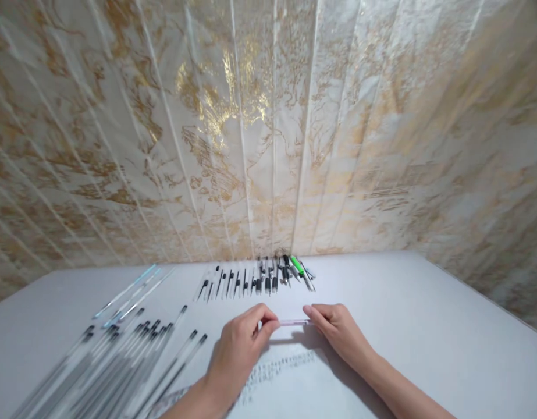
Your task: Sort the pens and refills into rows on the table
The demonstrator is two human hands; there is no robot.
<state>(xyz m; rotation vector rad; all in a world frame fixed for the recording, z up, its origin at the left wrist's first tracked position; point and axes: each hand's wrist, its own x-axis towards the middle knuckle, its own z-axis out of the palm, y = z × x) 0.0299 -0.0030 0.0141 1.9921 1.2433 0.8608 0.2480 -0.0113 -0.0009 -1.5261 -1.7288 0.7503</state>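
Observation:
A thin, pale, see-through rod [293,322], like a pen tube or refill, is stretched level between my two hands. My left hand [244,343] pinches its left end between thumb and fingertips. At its right end, my right hand [338,331] has thumb and fingers closed on it. Below the rod lies a white sheet of paper [294,384] with rows of dark handwriting, partly covered by my left hand and forearm. The rod is held above the table, and shadows fall beneath it.
Many clear pens with black caps [132,361] lie at the left. Behind them are several pale blue and white rods [128,297]. Along the back edge sit a row of black pen parts [237,283] and a green pen [297,265], before a gold-patterned curtain [259,145].

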